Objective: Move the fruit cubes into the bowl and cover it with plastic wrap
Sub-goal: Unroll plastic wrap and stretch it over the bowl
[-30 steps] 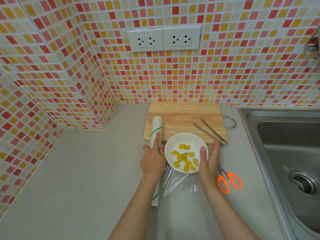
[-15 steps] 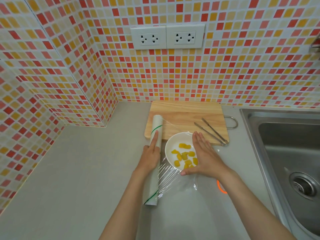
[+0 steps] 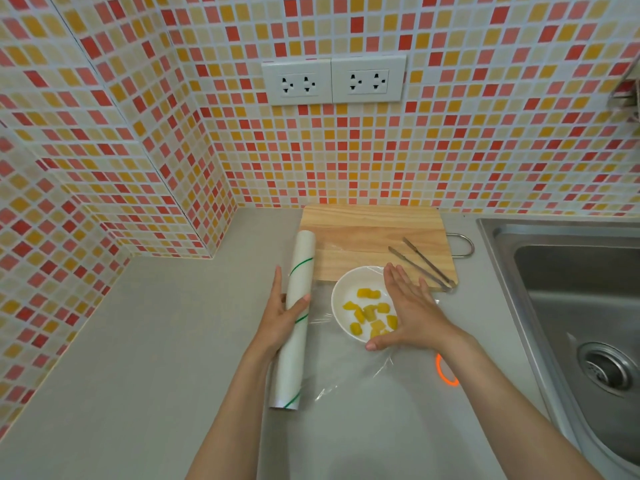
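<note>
A white bowl point(image 3: 343, 289) with several yellow fruit cubes point(image 3: 369, 311) stands on the counter just in front of the wooden cutting board point(image 3: 370, 233). Clear plastic wrap point(image 3: 349, 370) stretches from the roll across the bowl and lies loose on the counter in front. My left hand point(image 3: 280, 313) grips the white roll of plastic wrap point(image 3: 296, 317) left of the bowl. My right hand point(image 3: 412, 310) lies flat, fingers spread, pressing the film on the bowl's right half.
Metal tongs point(image 3: 420, 263) lie on the board's right side. Orange scissors point(image 3: 445, 374) lie right of the bowl, mostly hidden under my right forearm. A steel sink point(image 3: 568, 289) is at the right. Tiled walls close off the back and left.
My right hand moved from the bowl's right rim to lie flat on top of it. My left hand shifted on the roll, which moved a little to the left.
</note>
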Available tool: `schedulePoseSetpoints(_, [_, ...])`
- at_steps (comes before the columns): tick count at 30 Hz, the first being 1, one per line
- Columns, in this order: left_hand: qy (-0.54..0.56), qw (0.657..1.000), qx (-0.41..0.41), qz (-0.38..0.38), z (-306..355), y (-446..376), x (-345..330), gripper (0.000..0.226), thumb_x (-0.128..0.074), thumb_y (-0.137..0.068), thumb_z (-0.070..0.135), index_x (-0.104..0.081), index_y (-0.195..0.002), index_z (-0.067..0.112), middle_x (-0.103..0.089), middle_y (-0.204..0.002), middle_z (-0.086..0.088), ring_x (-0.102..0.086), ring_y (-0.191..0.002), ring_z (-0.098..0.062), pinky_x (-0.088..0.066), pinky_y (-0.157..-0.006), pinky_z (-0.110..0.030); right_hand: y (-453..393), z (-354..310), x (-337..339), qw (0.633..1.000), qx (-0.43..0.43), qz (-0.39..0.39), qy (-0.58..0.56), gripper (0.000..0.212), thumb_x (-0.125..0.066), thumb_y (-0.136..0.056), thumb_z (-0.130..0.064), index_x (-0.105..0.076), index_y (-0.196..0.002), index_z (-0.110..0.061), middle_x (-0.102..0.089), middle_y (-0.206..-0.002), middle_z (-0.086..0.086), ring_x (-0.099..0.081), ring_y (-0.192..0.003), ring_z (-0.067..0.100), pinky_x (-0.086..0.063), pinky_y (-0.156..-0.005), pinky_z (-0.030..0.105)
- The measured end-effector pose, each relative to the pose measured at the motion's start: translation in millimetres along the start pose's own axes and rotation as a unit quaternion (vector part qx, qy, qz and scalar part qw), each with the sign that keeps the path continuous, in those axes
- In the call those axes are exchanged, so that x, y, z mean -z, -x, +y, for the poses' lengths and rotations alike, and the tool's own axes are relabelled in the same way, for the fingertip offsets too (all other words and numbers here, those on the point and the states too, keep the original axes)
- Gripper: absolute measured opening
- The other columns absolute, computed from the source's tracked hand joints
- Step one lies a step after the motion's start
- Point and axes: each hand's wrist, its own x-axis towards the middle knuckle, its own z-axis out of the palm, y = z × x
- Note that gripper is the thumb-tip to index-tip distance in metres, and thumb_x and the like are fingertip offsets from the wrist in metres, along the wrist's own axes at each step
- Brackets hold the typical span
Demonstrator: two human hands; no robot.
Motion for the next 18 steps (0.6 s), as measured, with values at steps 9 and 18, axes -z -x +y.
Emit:
schedulePoseSetpoints(9, [-0.022, 0.999, -0.042, -0.006, 0.7, 2.4, -6.7, 0.069, -0.054, -0.094, 0.027, -0.017, -0.151, 0.024, -0.032, -0.136, 0.021, -0.040, -0.124, -0.001, -0.032, -0.103, -0.021, 28.0, -1.4, -3.1, 0.954, -0.056, 0.261, -0.137, 0.086, -0.072, -0.070, -0.051, -0.038, -0.140, -0.014, -0.034, -0.151, 0.002, -0.026, -0.142, 0.021, -0.024, -0.115, 0.041])
schedulePoseSetpoints(18, [-0.023, 0.999, -0.043, -0.009, 8.7, 7.7, -6.8, 0.068, -0.051, -0.095, 0.028, -0.014, -0.152, 0.023, -0.035, -0.135, 0.017, -0.039, -0.125, -0.003, -0.032, -0.109, -0.026, 92.9, 21.2, -20.5, 0.940, -0.333, 0.074, 0.022, 0.027, -0.057, -0.086, -0.027, -0.055, -0.102, -0.006, -0.060, -0.103, 0.017, -0.056, -0.102, 0.036, -0.044, -0.071, 0.034])
